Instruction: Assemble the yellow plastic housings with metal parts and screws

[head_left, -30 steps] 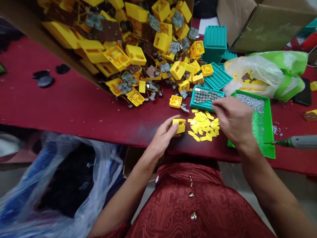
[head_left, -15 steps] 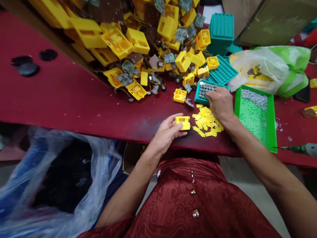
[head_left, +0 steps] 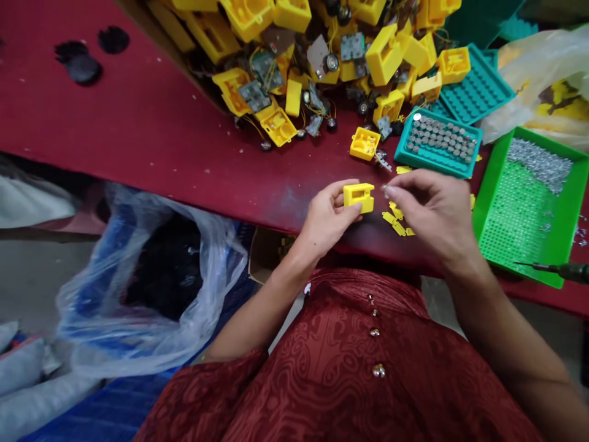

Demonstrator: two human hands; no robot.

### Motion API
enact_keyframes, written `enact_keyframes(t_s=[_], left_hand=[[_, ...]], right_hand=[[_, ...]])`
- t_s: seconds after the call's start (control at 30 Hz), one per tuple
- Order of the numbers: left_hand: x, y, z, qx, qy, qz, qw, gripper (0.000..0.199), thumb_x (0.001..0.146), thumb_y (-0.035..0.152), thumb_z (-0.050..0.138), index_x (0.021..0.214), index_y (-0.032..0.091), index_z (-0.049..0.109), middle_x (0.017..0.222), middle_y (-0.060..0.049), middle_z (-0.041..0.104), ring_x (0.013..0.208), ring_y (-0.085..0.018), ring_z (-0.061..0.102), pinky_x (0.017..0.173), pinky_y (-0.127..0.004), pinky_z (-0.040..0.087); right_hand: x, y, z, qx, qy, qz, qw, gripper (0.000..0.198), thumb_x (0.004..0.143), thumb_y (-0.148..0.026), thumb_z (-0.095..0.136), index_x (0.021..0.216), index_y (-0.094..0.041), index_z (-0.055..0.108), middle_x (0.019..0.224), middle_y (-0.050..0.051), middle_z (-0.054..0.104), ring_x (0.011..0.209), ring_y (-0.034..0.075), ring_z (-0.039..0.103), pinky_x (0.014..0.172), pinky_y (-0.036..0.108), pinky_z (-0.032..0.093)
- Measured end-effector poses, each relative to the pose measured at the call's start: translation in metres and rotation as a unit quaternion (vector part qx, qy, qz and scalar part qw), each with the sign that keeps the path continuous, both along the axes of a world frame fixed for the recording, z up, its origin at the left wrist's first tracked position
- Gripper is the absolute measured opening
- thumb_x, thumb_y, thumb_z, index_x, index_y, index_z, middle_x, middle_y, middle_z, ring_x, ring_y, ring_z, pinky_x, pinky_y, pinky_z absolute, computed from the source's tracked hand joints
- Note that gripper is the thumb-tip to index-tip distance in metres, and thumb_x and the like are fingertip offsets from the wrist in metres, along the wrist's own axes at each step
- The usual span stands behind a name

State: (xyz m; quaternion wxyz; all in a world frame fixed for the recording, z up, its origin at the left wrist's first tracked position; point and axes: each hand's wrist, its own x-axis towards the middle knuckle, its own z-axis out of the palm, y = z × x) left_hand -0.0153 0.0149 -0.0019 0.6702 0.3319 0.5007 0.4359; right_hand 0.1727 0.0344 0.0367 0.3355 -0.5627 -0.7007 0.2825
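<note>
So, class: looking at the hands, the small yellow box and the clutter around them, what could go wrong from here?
1. The left hand holds the yellow box at the table edge; a slip could drop it toward the plastic bag below.
2. The right hand pinches something tiny at its fingertips; it could easily fall among the loose yellow tabs.
3. The right forearm might nudge the green tray and scatter its screws.

Yellow housing [head_left: 359, 197] between left hand [head_left: 329, 218], right hand [head_left: 435, 212]
</note>
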Motion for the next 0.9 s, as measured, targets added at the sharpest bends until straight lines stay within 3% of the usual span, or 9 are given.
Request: enact_keyframes(t_s=[0.13, 0.37, 0.43, 0.7, 0.9], left_hand=[[0.006, -0.005, -0.001, 0.063, 0.11, -0.005, 0.992, 0.047, 0.086, 0.011, 0.072, 0.133, 0.013, 0.066, 0.133, -0.015, 0.081, 0.116, -0.02, 0.079, 0.093, -0.027, 0.062], [0.009, -0.02, 0.013, 0.141, 0.33, -0.029, 0.933, 0.049, 0.092, 0.019, 0.069, 0.14, 0.013, 0.069, 0.128, -0.015, 0.083, 0.11, -0.027, 0.08, 0.098, -0.04, 0.062], [0.009, -0.021, 0.011, 0.147, 0.333, -0.024, 0.931, 0.048, 0.091, 0.019, 0.069, 0.139, 0.015, 0.07, 0.125, -0.013, 0.084, 0.108, -0.026, 0.081, 0.096, -0.038, 0.063], [0.015, -0.011, -0.009, 0.123, 0.185, -0.017, 0.975, 0.05, 0.087, 0.013, 0.069, 0.137, 0.015, 0.064, 0.129, -0.014, 0.082, 0.115, -0.024, 0.082, 0.087, -0.03, 0.066], [0.022, -0.014, -0.003, 0.144, 0.219, -0.026, 0.965, 0.044, 0.088, 0.016, 0.072, 0.132, 0.018, 0.069, 0.125, -0.012, 0.084, 0.112, -0.024, 0.081, 0.091, -0.033, 0.065]], right_hand=[[-0.02, -0.01, -0.011, -0.106, 0.076, 0.003, 0.991, 0.011, 0.087, -0.026, 0.075, 0.085, -0.019, 0.082, 0.081, 0.003, 0.075, 0.07, 0.014, 0.065, 0.07, 0.028, 0.054], [-0.03, -0.009, -0.004, -0.098, 0.012, -0.041, 0.994, 0.013, 0.082, -0.009, 0.076, 0.08, -0.019, 0.085, 0.077, 0.001, 0.077, 0.069, 0.013, 0.067, 0.075, 0.029, 0.051], [-0.029, -0.011, -0.001, -0.088, 0.002, -0.043, 0.995, 0.014, 0.083, -0.009, 0.076, 0.082, -0.019, 0.086, 0.081, 0.002, 0.079, 0.072, 0.014, 0.069, 0.076, 0.028, 0.05], [-0.014, -0.016, -0.006, -0.094, 0.101, -0.036, 0.99, 0.013, 0.084, -0.015, 0.075, 0.087, -0.021, 0.086, 0.086, 0.002, 0.08, 0.077, 0.015, 0.071, 0.078, 0.03, 0.055], [-0.015, -0.018, -0.011, 0.001, 0.059, -0.04, 0.997, 0.003, 0.084, -0.021, 0.069, 0.085, -0.019, 0.071, 0.082, 0.001, 0.071, 0.071, 0.012, 0.06, 0.071, 0.027, 0.048]])
